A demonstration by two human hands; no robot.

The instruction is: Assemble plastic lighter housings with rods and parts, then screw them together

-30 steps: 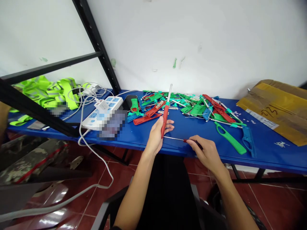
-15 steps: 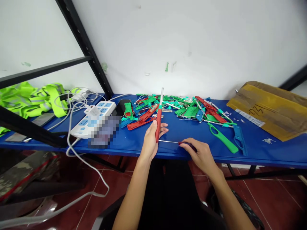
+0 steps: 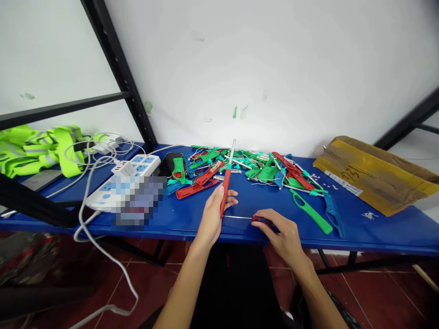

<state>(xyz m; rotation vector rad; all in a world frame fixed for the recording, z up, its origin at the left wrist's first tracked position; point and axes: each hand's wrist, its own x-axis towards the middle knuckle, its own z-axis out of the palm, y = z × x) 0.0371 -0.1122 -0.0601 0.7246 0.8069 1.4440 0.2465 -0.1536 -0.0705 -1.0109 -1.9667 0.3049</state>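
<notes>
My left hand [image 3: 213, 214] is closed round the red handle of a long lighter-like tool [image 3: 227, 182], holding it upright with its metal tube pointing up and away. My right hand [image 3: 279, 233] pinches the red-handled end of a thin screwdriver [image 3: 246, 218], whose shaft runs left to the base of the red tool. Both hands rest at the front edge of the blue table [image 3: 377, 228]. Behind them lies a heap of red, green and blue plastic tool shells and metal tubes [image 3: 254, 167].
A white power strip [image 3: 137, 171] with plugs and white cables sits at the left, a dark phone [image 3: 168, 163] beside it. Neon-yellow vests [image 3: 37, 148] lie far left under a black rack frame [image 3: 116, 68]. A flattened cardboard box [image 3: 370, 173] lies at the right.
The view has shifted so everything sits lower and further left. My hands keep the same grip, with the screwdriver tip still against the red tool's base.
</notes>
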